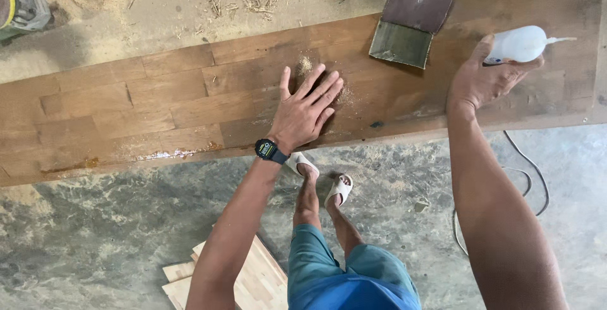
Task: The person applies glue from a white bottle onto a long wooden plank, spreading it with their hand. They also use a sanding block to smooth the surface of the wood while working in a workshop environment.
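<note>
While the left hand (pixel 305 109) lies flat, fingers spread, on the long brown wooden plank (pixel 158 104)

Right hand (pixel 482 80) has its grip clenched around a white plastic squeeze bottle (pixel 520 44) over the plank's right end; a folded brown sandpaper sheet (pixel 411 19) lies between them.

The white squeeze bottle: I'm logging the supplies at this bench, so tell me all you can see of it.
The white squeeze bottle is translucent white plastic, rounded, with a thin pointed nozzle aimed right. It lies roughly level in the right hand, thumb and fingers wrapped around its lower part, above the right end of the long brown wooden panel. Its contents cannot be seen. Only the hand touches it; it is clear of the folded sandpaper sheet to its left.
</note>
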